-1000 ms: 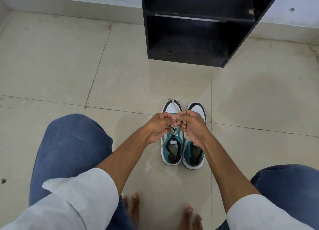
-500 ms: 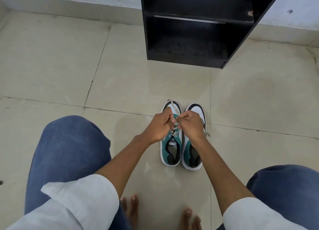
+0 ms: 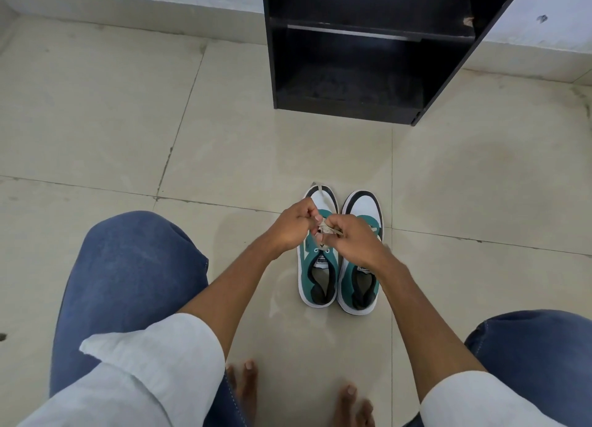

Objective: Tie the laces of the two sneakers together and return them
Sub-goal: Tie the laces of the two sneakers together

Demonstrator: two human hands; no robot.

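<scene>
Pale laces pinched between left hand and right hand, above 2 sneakers; cinch knot evenly, keep tension.

Head view, steeply down, floor near

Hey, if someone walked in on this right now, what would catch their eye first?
Probably the pair of teal and white sneakers standing side by side on the tile floor, with the left hand and right hand pinching pale laces together above them. Next, the empty-looking black shelf unit against the wall just beyond the toes.
</scene>
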